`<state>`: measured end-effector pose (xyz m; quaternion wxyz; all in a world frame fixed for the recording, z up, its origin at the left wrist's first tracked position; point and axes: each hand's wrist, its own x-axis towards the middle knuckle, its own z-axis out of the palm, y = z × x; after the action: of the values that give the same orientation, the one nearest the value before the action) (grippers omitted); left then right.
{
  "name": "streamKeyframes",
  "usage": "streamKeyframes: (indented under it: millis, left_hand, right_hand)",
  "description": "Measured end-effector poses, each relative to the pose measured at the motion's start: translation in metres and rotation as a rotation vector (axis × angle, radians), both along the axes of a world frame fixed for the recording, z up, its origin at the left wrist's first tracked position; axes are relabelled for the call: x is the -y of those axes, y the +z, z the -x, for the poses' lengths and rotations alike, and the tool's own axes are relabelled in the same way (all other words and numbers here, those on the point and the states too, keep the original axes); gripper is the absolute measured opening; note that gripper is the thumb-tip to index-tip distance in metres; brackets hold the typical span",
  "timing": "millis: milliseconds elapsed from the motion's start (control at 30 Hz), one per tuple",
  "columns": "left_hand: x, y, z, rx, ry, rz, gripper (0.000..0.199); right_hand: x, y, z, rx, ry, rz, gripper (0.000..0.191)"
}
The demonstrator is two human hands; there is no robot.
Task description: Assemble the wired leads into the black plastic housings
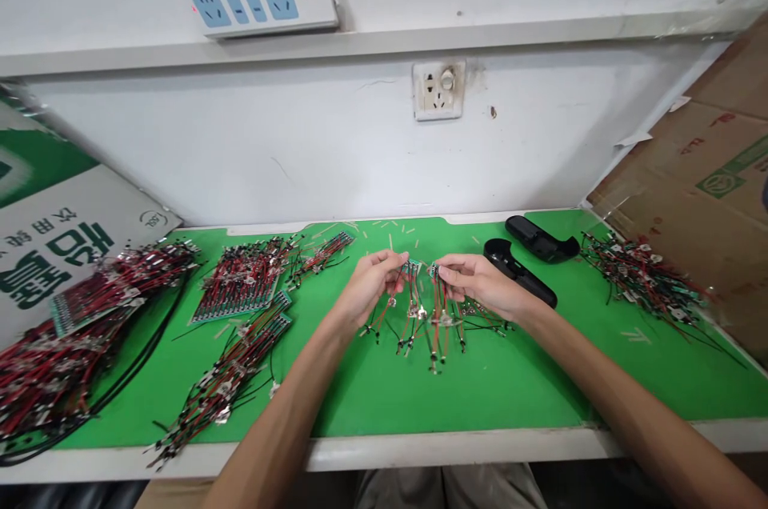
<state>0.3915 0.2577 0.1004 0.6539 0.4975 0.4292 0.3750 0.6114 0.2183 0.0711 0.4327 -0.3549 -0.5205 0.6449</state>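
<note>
Near the middle of the green mat, my left hand pinches a small green circuit board between thumb and fingers. Just to its right, my right hand grips another small board. A narrow gap separates the two boards. Red and black wires with small metal tabs hang down from both and spread over the mat. More wired parts lie under and beside my right hand, partly hidden by it.
Wired boards lie in piles at left, front left, far left and right. Two black plastic shells rest behind my right hand. Cardboard stands at right, a printed box at left. Thin strips are scattered behind my hands.
</note>
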Motion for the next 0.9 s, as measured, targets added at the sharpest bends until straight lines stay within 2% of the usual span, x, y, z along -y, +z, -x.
streamKeyframes:
  millis: [100,333,400,500,533,600,667,733,833,900]
  left_hand:
    - [-0.006,-0.004,0.003,0.018,0.126,-0.043,0.037]
    - [-0.016,-0.007,0.014,-0.057,0.277,-0.123,0.044]
    - [-0.015,-0.005,0.015,-0.092,0.259,-0.144,0.045]
    - [-0.012,-0.003,0.012,-0.152,0.124,-0.180,0.043]
    - [-0.012,-0.004,0.012,-0.177,0.122,-0.211,0.041]
    - [-0.015,-0.006,0.013,-0.206,0.236,-0.302,0.038]
    - [-0.020,-0.008,0.019,-0.193,0.427,-0.397,0.034]
    - [-0.027,-0.009,0.027,-0.189,0.538,-0.453,0.031]
    - [-0.033,-0.009,0.038,-0.219,0.559,-0.484,0.031]
    - [-0.035,-0.007,0.041,-0.214,0.601,-0.510,0.032]
  right_hand:
    - [0.000,-0.003,-0.001,0.011,-0.004,0.013,0.038]
    - [0.001,0.003,-0.004,0.187,0.037,-0.031,0.040]
    - [0.001,0.003,-0.005,0.215,0.054,-0.070,0.041]
    - [0.001,0.002,-0.006,0.213,0.087,-0.120,0.040]
    - [0.002,0.002,-0.006,0.223,0.103,-0.129,0.040]
    - [0.004,0.003,-0.005,0.273,0.151,-0.132,0.038]
    - [0.007,0.003,-0.003,0.337,0.182,-0.139,0.036]
    - [0.007,0.002,-0.001,0.391,0.092,-0.180,0.034]
    - [0.002,0.000,-0.002,0.471,-0.193,-0.290,0.033]
    - [-0.003,-0.001,-0.007,0.444,-0.256,-0.315,0.034]
